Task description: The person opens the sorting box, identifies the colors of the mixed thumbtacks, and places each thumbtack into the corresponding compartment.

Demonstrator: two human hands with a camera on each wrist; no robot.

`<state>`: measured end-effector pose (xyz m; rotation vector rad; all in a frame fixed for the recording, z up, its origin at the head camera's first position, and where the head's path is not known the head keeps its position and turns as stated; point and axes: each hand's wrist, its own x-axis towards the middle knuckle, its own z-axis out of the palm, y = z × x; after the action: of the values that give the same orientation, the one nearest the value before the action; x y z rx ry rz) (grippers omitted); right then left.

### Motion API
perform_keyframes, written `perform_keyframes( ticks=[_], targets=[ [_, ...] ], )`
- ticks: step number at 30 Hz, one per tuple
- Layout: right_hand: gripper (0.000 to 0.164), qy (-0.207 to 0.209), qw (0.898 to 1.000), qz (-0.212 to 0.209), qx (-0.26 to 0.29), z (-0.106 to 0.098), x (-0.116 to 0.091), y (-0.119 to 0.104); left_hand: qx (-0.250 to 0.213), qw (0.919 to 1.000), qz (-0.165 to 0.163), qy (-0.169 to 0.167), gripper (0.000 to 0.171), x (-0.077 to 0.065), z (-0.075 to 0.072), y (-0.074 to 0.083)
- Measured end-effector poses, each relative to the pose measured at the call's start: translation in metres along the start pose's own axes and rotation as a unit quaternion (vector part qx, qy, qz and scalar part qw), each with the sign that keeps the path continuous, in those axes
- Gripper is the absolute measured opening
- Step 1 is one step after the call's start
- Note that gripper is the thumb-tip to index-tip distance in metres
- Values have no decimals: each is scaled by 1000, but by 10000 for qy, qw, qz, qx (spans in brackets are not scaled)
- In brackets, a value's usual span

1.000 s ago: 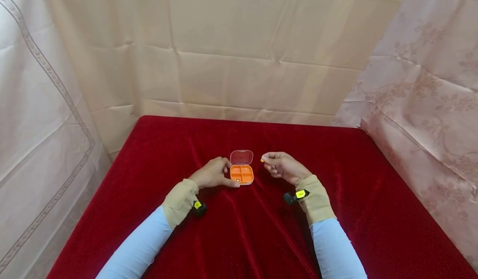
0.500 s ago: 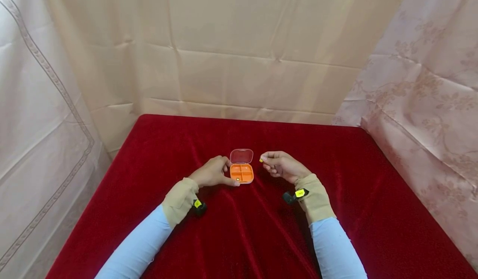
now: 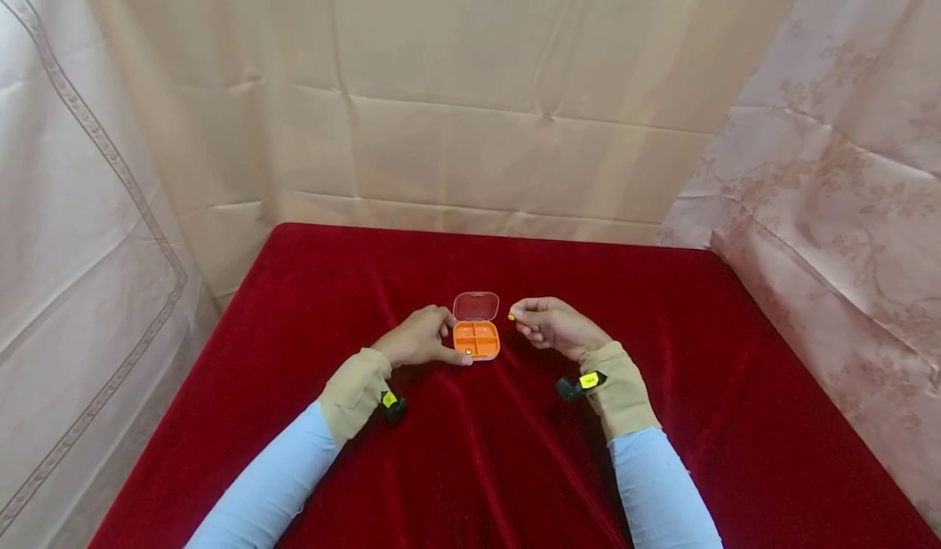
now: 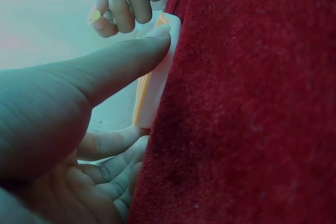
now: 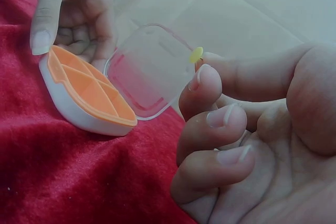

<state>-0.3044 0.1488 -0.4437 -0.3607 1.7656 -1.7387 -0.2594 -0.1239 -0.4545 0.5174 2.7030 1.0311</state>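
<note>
A pill box (image 3: pixel 477 340) with a white base and an orange insert split into several compartments lies on the red cloth. Its clear lid (image 3: pixel 475 306) stands open at the far side. My left hand (image 3: pixel 421 339) holds the box at its left, thumb on the near edge and forefinger at the far left corner. One small shiny thing (image 3: pixel 468 352) sits in the near left compartment. Just right of the lid, my right hand (image 3: pixel 560 327) pinches a small yellow tablet (image 5: pixel 196 54) between thumb and forefinger, apart from the box. Its other fingers are curled in.
Red velvet cloth (image 3: pixel 367 484) with soft folds covers the table. A beige curtain (image 3: pixel 456 100) hangs behind the far edge. Pale patterned curtains stand at the left (image 3: pixel 81 230) and right (image 3: pixel 831 165).
My right hand has shifted slightly left with the yellow tablet, closer to the pill box. My left hand keeps its hold on the box.
</note>
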Motion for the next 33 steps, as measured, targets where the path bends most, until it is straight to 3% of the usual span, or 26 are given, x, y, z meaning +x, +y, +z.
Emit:
perform_keyframes(
  ticks=[4,14,33],
  targets=[
    [32,49,10000,49,-6,2,1,0,23,10000,3,4,63,0,1,-1],
    [50,-47,9994,127,-308,5,2,2,17,10000,-14,-15,63,1,2,-2],
    [42,-28,9990,144,-430,10,4,3,-74,10000,-57,1,62,1,1,0]
  ],
)
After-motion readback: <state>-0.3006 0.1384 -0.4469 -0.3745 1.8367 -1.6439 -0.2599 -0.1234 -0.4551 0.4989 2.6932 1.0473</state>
